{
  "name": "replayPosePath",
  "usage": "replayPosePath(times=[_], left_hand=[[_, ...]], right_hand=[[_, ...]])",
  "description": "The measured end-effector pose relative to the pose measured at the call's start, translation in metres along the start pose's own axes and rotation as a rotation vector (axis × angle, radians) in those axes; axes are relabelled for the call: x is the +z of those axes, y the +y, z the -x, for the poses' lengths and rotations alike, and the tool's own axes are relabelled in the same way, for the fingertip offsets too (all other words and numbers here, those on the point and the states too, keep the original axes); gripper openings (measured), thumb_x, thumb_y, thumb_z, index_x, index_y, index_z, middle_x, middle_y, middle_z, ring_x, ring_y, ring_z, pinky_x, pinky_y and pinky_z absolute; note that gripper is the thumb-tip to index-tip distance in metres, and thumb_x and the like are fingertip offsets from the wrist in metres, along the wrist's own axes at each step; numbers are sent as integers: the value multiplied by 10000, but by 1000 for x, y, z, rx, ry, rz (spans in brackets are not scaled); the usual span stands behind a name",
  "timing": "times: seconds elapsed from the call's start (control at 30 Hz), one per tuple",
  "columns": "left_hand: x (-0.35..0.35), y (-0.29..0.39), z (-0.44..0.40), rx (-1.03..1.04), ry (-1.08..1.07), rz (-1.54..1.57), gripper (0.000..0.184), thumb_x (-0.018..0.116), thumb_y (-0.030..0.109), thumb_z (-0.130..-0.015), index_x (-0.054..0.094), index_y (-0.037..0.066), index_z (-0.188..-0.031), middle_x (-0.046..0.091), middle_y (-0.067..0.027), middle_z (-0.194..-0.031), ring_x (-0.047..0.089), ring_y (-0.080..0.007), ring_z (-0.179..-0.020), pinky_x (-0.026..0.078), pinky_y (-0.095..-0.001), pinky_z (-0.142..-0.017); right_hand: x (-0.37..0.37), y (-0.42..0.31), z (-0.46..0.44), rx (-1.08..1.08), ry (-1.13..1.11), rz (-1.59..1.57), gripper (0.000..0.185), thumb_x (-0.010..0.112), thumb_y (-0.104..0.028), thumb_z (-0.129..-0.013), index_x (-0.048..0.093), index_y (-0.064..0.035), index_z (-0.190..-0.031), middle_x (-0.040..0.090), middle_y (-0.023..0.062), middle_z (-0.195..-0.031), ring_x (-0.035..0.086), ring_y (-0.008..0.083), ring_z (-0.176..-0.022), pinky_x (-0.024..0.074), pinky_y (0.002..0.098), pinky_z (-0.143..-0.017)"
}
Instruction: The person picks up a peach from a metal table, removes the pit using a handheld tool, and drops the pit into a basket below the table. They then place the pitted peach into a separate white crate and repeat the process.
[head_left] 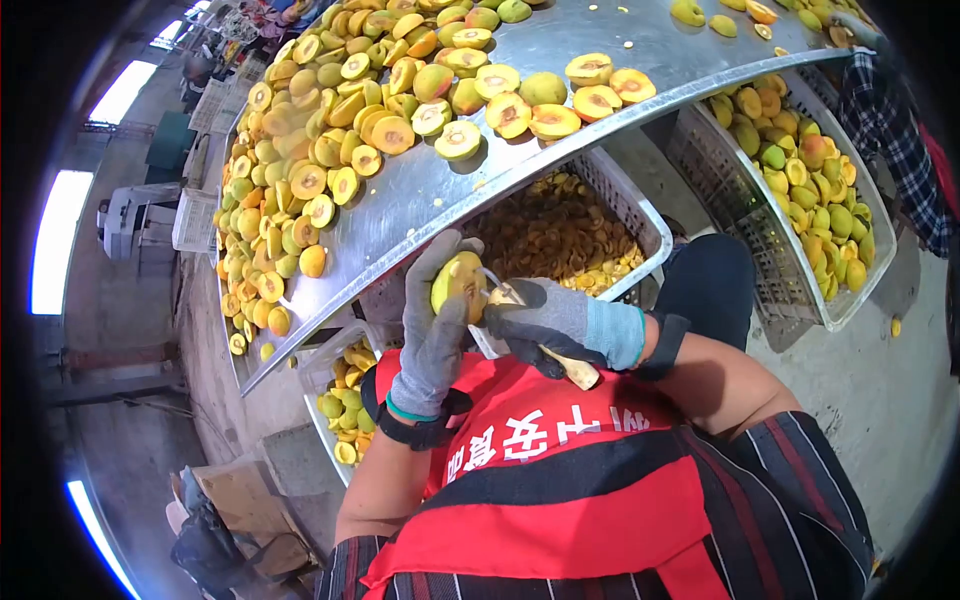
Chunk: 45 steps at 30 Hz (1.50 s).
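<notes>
My left hand (428, 335), in a grey glove, is closed around a yellow-green peach (458, 280) in front of my chest. My right hand (548, 318), also gloved, grips a pitting knife (578, 372) by its pale wooden handle, whose butt sticks out below my fingers. The knife's thin curved metal end is at the right side of the peach; whether it is cutting into the flesh I cannot tell. Both hands are just off the near edge of a metal table (395, 205), where many halved peaches (300, 180) are heaped, several with pits showing.
Below my hands a white crate (655, 235) contains brown pits and scraps. Another crate (835, 320) at the right is full of peach halves, and a third (325, 380) stands at the left. A co-worker's plaid sleeve (890, 140) shows at the far right.
</notes>
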<state>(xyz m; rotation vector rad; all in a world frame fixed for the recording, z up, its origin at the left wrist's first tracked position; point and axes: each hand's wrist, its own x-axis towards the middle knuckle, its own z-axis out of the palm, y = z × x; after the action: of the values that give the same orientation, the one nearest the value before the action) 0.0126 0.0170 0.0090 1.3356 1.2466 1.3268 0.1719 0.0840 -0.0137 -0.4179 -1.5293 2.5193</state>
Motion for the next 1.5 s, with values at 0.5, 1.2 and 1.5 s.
replayPosePath(times=[0.5, 1.2, 1.5], left_hand=[[0, -12, 8, 397, 214, -353, 555, 477, 378, -882, 395, -38, -1239, 449, -176, -1212, 429, -277, -1129, 324, -374, -969], [-31, 19, 12, 349, 365, -251, 433, 413, 259, -918, 414, -50, -1220, 483, -153, -1151, 483, -234, -1037, 374, -352, -919], [-29, 29, 19, 352, 247, -514, 433, 457, 181, -901, 382, -54, -1257, 417, -173, -1263, 427, -242, -1138, 326, -349, -974]], right_hand=[[47, -3, -6, -158, 415, -69, 335, 558, -156, -795, 509, -20, -1097, 594, 161, -986, 537, 232, -853, 441, 346, -809], [70, -11, -48, -337, 424, 661, 280, 498, -244, -819, 479, -25, -993, 589, 194, -861, 577, 337, -777, 449, 381, -680], [56, -33, -40, -123, 225, 552, 327, 560, -239, -743, 538, -31, -995, 612, 142, -883, 588, 273, -787, 454, 393, -688]])
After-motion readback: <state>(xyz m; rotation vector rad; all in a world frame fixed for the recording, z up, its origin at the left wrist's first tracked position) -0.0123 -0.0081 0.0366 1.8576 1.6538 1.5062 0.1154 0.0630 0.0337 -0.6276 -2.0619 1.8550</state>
